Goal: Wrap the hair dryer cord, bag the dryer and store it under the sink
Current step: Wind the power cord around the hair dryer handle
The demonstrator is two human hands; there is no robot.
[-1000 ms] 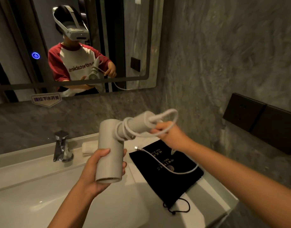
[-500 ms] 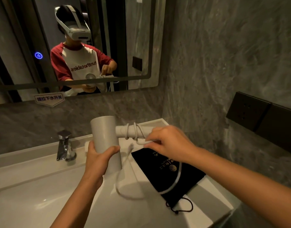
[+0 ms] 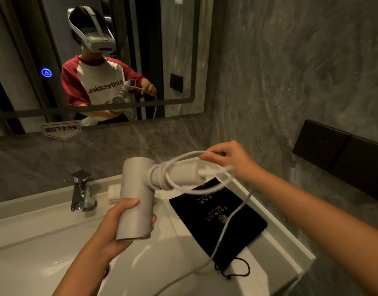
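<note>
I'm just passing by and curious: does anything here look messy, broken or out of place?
Nothing looks damaged or spilled. The only untidy bit is the white cord: a few turns sit on the hair dryer handle, but a long slack length trails across the black bag and off the bottom of the view. The right hand holds a loop of it.

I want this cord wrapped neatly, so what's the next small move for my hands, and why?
Probably bring the right hand down around the dryer handle to lay the raised loop of cord beside the coils already there. The left hand grips the barrel steady, and a long slack run of cord hangs over the black bag.
</note>
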